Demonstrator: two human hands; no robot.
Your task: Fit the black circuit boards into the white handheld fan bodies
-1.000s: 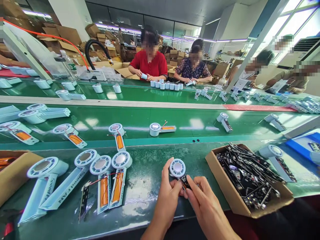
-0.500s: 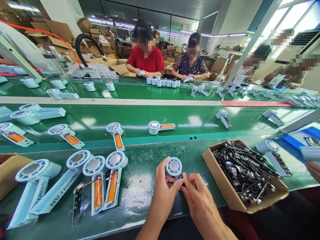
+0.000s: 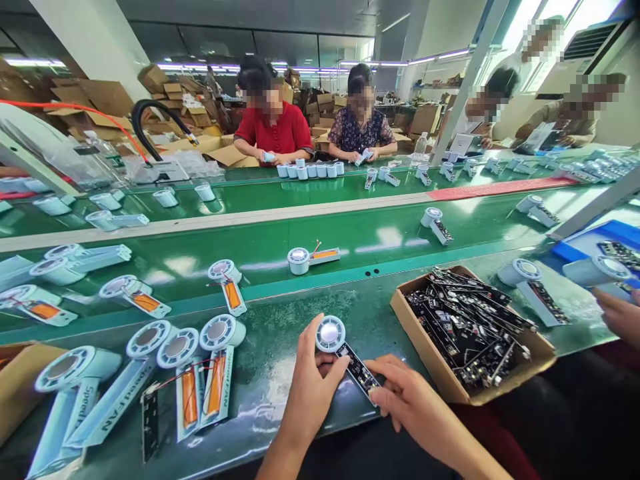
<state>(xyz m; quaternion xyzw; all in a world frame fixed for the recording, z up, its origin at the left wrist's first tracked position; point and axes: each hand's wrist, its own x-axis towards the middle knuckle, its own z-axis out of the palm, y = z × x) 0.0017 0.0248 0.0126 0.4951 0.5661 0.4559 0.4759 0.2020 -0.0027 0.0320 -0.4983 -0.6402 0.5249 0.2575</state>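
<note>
My left hand (image 3: 313,383) is closed around a light blue handheld fan (image 3: 330,333), its round head up and its handle slanting down to the right. A black circuit board (image 3: 359,370) lies along the open handle, with my left thumb on its upper part. At the lower end, my right hand (image 3: 400,390) grips the handle and board between thumb and fingers. To the left, a fan with an orange battery (image 3: 216,383) and red wires stands beside others. A loose circuit board (image 3: 149,425) lies near them.
A cardboard box (image 3: 475,393) full of circuit boards stands at right. A green conveyor belt (image 3: 260,233) carries more fans. At the far right a co-worker's hand (image 3: 617,313) is near another fan (image 3: 597,270). Two people sit across the belt.
My right hand has slid down from near the fan head to the handle's lower end, uncovering the circuit board. The view has shifted and tilted slightly. My left hand keeps its hold.
</note>
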